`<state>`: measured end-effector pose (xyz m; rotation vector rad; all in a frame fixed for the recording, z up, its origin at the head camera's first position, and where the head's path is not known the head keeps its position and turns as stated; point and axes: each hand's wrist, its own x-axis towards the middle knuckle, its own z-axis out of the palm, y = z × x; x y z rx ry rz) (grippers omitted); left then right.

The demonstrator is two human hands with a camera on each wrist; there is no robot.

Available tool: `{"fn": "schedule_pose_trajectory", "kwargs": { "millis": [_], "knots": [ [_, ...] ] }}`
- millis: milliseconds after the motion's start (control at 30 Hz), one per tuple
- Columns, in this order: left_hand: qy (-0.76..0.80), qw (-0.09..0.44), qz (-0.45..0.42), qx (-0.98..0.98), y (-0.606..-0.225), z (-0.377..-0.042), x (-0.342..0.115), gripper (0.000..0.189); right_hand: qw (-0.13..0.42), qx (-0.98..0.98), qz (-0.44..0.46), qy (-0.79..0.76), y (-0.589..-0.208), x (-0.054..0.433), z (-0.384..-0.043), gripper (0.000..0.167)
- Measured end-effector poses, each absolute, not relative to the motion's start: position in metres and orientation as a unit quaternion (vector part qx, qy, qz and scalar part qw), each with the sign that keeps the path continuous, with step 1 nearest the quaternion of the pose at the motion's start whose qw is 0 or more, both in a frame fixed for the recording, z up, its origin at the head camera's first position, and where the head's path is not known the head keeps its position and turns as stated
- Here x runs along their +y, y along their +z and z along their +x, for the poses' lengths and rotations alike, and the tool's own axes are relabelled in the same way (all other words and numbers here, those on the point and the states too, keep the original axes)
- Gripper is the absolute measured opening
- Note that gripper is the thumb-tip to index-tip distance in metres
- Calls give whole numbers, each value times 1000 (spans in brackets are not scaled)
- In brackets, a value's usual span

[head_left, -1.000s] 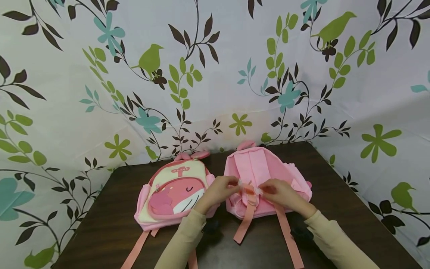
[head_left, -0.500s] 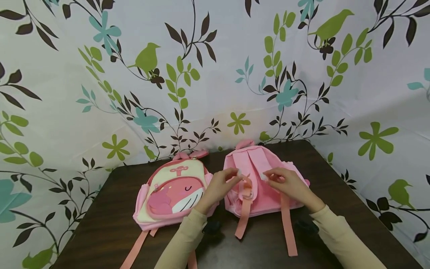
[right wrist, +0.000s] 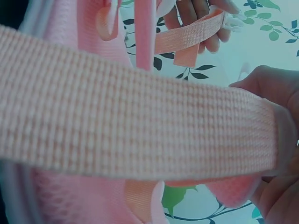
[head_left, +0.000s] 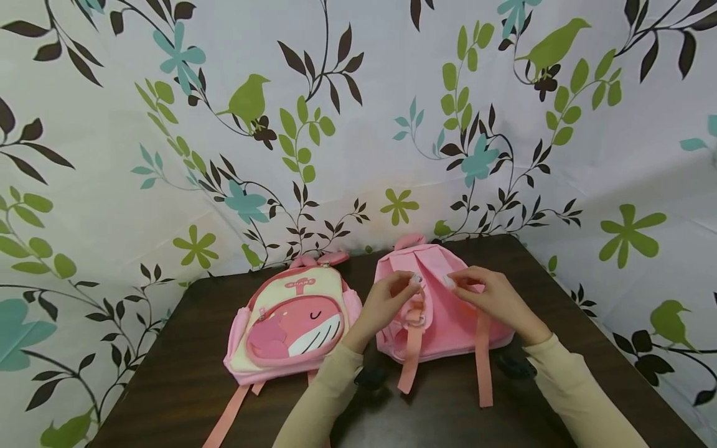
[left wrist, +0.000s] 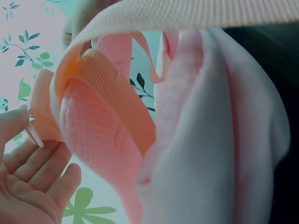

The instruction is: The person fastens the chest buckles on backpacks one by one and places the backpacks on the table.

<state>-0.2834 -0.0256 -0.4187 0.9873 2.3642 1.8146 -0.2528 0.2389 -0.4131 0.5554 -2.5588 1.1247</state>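
A pink backpack point(head_left: 448, 323) lies on the table with its back panel and shoulder straps facing up. My left hand point(head_left: 383, 306) pinches a small clear plastic buckle half point(head_left: 416, 279) on a thin orange strap, raised above the left shoulder strap; its whitish prongs point(right wrist: 233, 21) show in the right wrist view. To the right, my right hand point(head_left: 493, 295) pinches the other whitish buckle piece point(head_left: 449, 282), with a gap between the two pieces. In the right wrist view a wide peach webbing strap point(right wrist: 140, 112) crosses in front and partly hides the right hand.
A second backpack point(head_left: 297, 317), cream and pink with a whale face, lies at the left of the dark wooden table point(head_left: 168, 367). Peach strap ends point(head_left: 484, 367) hang toward the near side. A patterned curtain point(head_left: 358, 124) stands behind the table.
Both hands have risen from low on the pink backpack, carrying the buckle pieces upward and slightly right. The loose strap ends have shifted a little with them.
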Motion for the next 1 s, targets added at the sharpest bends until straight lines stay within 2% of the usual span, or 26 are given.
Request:
{"fn": "schedule_pose_trajectory", "kwargs": {
  "millis": [200,767,1000],
  "knots": [
    [592,13,320,740,-422,-284,-14,26,141,-887,186,399,-410,240,-254,31],
    [478,-82,356,799,-430,-279,-3,27,142,-889,226,372,-408,234,-253,28],
    [429,-100,357,824,-430,-276,0,25,156,-892,246,344,-411,231,-253,28]
  ]
}}
